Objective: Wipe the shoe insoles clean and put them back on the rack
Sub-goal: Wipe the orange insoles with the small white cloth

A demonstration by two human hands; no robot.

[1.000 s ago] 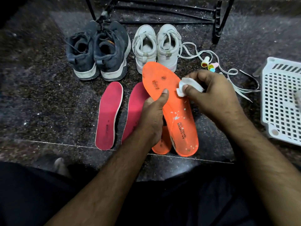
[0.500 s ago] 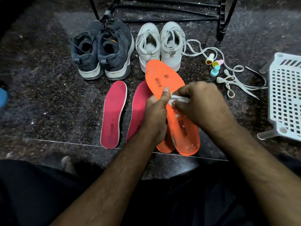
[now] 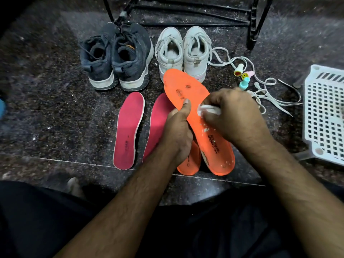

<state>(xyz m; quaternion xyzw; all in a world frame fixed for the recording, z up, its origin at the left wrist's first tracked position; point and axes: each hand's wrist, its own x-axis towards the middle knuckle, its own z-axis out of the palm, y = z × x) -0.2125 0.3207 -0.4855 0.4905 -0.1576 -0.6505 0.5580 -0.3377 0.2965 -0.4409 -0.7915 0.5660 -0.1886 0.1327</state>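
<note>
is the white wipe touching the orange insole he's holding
Touching. The head view shows the right hand pressing the white wipe onto the orange insole.

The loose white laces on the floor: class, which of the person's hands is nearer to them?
Right. The right hand, holding a white wipe against the orange insole, lies just beside the laces. The left hand grips the insole's far edge, farther away.

Single head view, no second to overlap. I read it looking steeply down and forward, close above the orange insole (image 3: 195, 116); black rack (image 3: 251, 25) beyond it at the top edge.
</note>
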